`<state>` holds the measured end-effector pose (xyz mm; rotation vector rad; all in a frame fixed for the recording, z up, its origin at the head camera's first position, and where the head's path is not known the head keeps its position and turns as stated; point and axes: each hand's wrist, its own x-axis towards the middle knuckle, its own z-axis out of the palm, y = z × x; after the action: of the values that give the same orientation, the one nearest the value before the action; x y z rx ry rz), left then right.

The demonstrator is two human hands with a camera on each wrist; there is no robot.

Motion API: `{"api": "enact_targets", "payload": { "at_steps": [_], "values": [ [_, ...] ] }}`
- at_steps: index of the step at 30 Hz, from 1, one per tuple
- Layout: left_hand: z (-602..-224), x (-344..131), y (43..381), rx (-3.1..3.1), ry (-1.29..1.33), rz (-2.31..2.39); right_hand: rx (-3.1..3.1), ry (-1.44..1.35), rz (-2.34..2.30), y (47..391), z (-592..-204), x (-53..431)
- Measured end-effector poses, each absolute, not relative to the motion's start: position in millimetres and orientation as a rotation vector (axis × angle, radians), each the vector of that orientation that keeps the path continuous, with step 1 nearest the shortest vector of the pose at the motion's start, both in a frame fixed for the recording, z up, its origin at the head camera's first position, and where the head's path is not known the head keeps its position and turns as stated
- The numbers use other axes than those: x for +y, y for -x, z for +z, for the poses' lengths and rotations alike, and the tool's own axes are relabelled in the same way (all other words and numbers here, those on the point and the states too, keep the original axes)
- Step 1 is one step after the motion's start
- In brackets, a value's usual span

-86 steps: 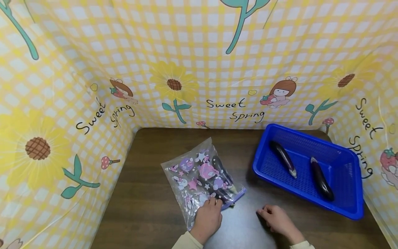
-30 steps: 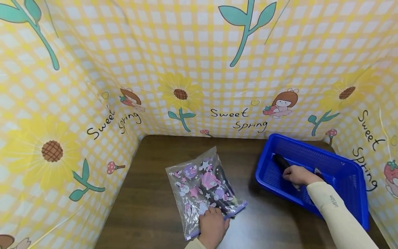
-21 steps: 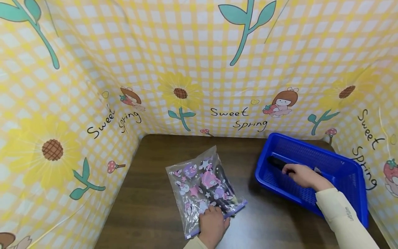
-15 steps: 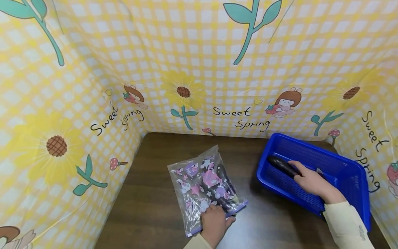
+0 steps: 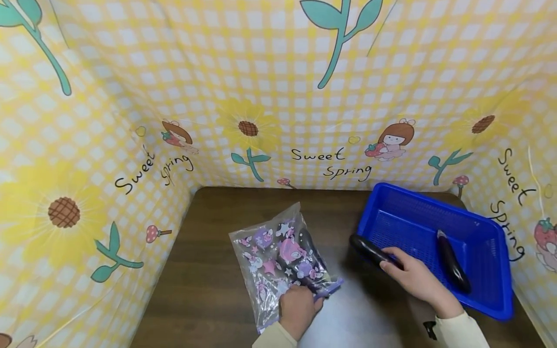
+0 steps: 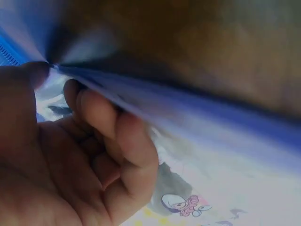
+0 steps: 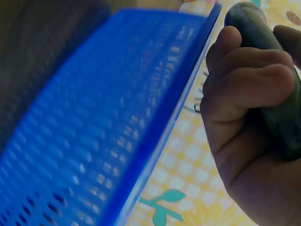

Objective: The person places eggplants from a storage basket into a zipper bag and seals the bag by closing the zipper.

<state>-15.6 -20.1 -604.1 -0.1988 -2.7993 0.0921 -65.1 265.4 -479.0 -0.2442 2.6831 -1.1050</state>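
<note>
My right hand (image 5: 411, 274) grips a dark purple eggplant (image 5: 367, 245), held over the near left rim of the blue basket (image 5: 409, 286). In the right wrist view, fingers (image 7: 263, 84) curl round that eggplant (image 7: 247, 19). A second eggplant (image 5: 452, 261) lies inside the basket on its right side. To the left, a clear zip bag (image 5: 248, 241) printed with pink and purple cartoons lies flat, eggplant shapes (image 5: 311, 244) showing through it. My left hand (image 5: 298, 309) pinches the bag's purple zip edge (image 6: 197, 103); in the left wrist view its lip is drawn up at the thumb.
A brown wooden table (image 5: 204, 270) bears the bag and basket. Yellow checked cloth (image 5: 278, 87) with flowers and lettering walls the back and both sides. A small black object (image 5: 429, 329) shows beside the right sleeve.
My right hand reached into the basket, took hold of the left eggplant and lifted it out over the near left rim. The left hand stayed at the bag's edge, its fingers now more curled.
</note>
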Motion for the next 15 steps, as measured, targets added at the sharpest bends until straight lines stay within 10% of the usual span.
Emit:
{"api": "enact_targets", "payload": {
  "at_steps": [15],
  "values": [
    [-594, -19, 24, -2.958, 0.282, 0.039, 2.622, 0.29, -1.15, 44, -501, 238]
  ]
}}
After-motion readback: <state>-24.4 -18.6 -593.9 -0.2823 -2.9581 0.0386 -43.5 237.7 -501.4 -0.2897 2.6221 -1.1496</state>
